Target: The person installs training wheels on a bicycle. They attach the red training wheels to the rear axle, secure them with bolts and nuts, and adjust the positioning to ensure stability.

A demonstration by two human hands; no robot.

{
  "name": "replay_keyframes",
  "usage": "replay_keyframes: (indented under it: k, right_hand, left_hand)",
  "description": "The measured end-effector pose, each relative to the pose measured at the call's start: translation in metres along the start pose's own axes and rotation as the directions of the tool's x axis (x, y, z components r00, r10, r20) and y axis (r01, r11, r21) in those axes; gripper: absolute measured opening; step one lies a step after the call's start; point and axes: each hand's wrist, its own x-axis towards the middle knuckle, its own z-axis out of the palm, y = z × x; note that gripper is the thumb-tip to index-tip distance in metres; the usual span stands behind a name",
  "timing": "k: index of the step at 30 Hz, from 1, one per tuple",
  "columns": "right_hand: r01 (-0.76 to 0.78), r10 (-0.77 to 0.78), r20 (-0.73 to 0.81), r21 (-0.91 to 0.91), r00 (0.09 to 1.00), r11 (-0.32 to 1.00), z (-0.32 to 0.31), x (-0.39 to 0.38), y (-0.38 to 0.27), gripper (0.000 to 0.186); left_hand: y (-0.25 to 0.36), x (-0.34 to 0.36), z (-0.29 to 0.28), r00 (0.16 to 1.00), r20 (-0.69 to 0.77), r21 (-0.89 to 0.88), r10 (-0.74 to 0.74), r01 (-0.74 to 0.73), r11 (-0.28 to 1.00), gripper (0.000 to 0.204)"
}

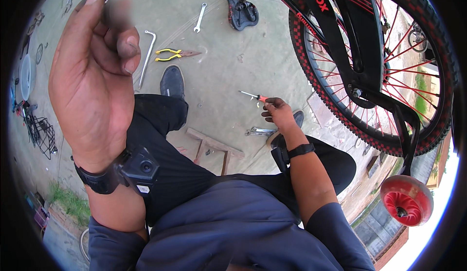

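Observation:
My left hand (95, 66) is raised large near the camera at upper left, fingers curled; a blurred patch hides the tips, so what they hold, if anything, is unclear. My right hand (278, 110) reaches low at centre right, fingers closed on the orange handle of a screwdriver (263, 97), its shaft pointing left. Two wrenches (259, 130) lie just below it near my shoe. Yellow-handled pliers (168, 54), a bent socket wrench (145, 59) and a spanner (200, 18) lie on the concrete floor (228, 76).
A black and red bicycle wheel (311, 61) and frame fill the upper right, with a red training wheel (406, 200) below. A saddle (241, 18) lies at top centre. A wooden piece (214, 142) lies between my legs. Bike parts and a blue basin (27, 76) are at left.

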Motion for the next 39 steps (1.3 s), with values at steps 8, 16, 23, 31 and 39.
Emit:
replay_keyframes:
  k: [8, 16, 23, 31, 39]
  right_hand:
    - [0.010, -0.010, 0.000, 0.002, 1.000, 1.000, 0.004, 0.002, 0.005, 0.024]
    - [0.045, -0.044, 0.012, -0.095, 0.999, 0.994, 0.015, -0.016, -0.020, 0.035]
    - [0.187, -0.199, 0.099, 0.117, 0.975, 0.975, 0.014, 0.000, -0.014, 0.029]
    - [0.223, -0.329, 0.282, 0.349, 0.901, 0.910, 0.038, -0.010, -0.043, 0.037]
    - [0.276, -0.387, 0.249, 0.384, 0.888, 0.881, 0.043, -0.034, -0.077, 0.038]
  left_hand:
    - [0.002, 0.000, -0.003, 1.000, 0.018, -0.039, -0.002, 0.003, 0.999, 0.037]
    - [0.009, -0.009, 0.033, 1.000, -0.007, -0.066, -0.015, 0.014, 0.998, 0.022]
    - [-0.002, -0.006, 0.039, 0.996, 0.034, -0.081, 0.085, -0.082, 0.993, 0.019]
    - [-0.009, -0.012, 0.045, 0.963, -0.078, 0.022, 0.259, -0.258, 0.966, 0.012]
    - [-0.005, -0.016, 0.043, 0.955, -0.091, 0.081, 0.281, -0.274, 0.958, 0.013]
